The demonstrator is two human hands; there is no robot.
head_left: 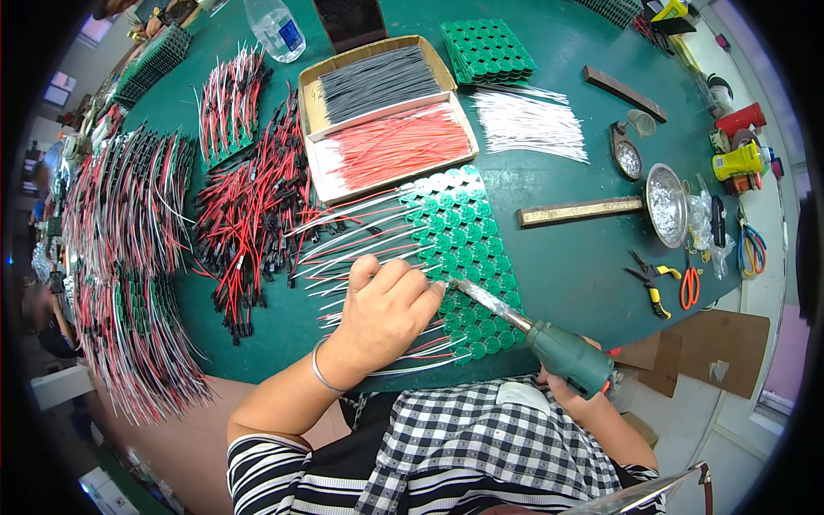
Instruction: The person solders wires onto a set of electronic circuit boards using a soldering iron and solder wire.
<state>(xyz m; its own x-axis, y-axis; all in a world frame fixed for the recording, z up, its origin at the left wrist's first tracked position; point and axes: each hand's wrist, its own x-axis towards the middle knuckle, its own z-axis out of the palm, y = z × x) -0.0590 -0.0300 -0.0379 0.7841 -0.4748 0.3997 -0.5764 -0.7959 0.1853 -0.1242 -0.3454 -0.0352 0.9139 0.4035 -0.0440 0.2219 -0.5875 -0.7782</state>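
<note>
A green panel of round circuit boards (pixel 468 232) lies before me, with red and white wires (pixel 352 236) reaching out from its left side. My left hand (pixel 386 300) is closed in a pinch over the panel's left part; whatever sits between the fingertips is hidden. My right hand (pixel 571 399) grips the green handle of a soldering iron (pixel 566 352). The iron's metal tip meets the panel right beside my left fingertips. Part of the wires lies under my left hand and wrist.
Beyond the panel stand boxes of red wires (pixel 399 142) and black wires (pixel 378 84). Wired boards (pixel 129 206) and red-black connector leads (pixel 257 206) lie left. Rightward are white wires (pixel 528 124), a round metal dish (pixel 666 206), a bar (pixel 584 211), pliers (pixel 648 279) and scissors (pixel 689 283).
</note>
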